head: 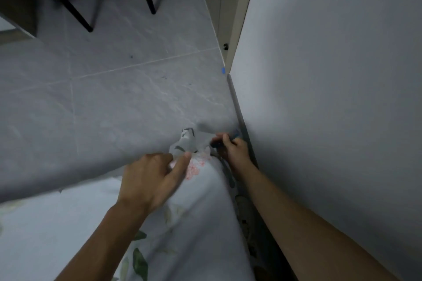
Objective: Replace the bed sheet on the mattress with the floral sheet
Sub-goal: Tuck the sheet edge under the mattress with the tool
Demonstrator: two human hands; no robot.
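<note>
The floral sheet (189, 216), pale with green leaves and a pink flower, covers the mattress corner at the bottom centre. My left hand (150, 177) lies on that corner, thumb and fingers pinching a bunched fold of the sheet. My right hand (230, 145) reaches down into the narrow gap between the mattress and the wall, fingers curled round the sheet's hanging edge at the corner. What lies under the sheet is hidden.
A grey wall (331, 97) runs close along the right side of the bed. Grey floor tiles (114, 88) spread beyond the corner. Two black furniture legs (77, 13) stand at the top left, and a door frame (230, 36) is at the top centre.
</note>
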